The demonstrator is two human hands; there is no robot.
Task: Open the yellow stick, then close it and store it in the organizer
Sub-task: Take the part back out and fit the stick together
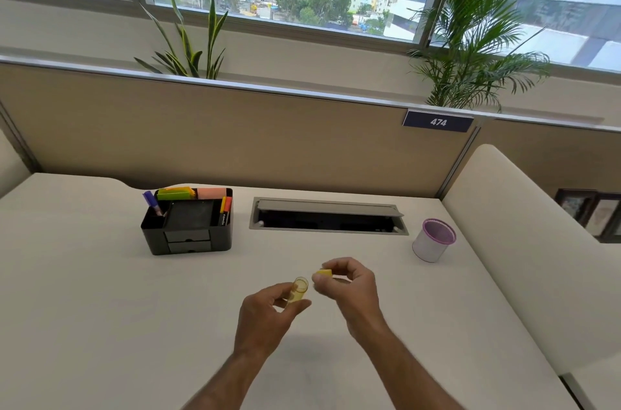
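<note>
Both hands work above the desk (100, 325), on the near side of the black organizer (187, 225) and off toward its right. Left hand (265, 315) has its fingers curled round the lower part of the yellow stick (297, 290), thumb on one side and fingers on the other, so that the open mouth of the tube points up and away. Right hand (349, 285) pinches the small yellow cap (323, 272) between thumb and fingertips, with the remaining fingers folded in behind. Cap and tube sit just beside each other but apart, with a clear gap between them.

As for progress, the opening step looks done: the cap is off and the mouth of the tube is bare. Closing is not yet done, and neither is storing; the stick is well apart from the organizer, which stands farther back on the desk with markers and coloured pads already in its compartments. Which compartment would take the stick I cannot tell.

Held up as it is, the stick shows as a short, translucent yellow cylinder, paler at the rim and denser below, tilted slightly to the right. Its cap is an opaque, brighter yellow and much shorter. Whether anything shows inside the tube is too small to tell.
</note>
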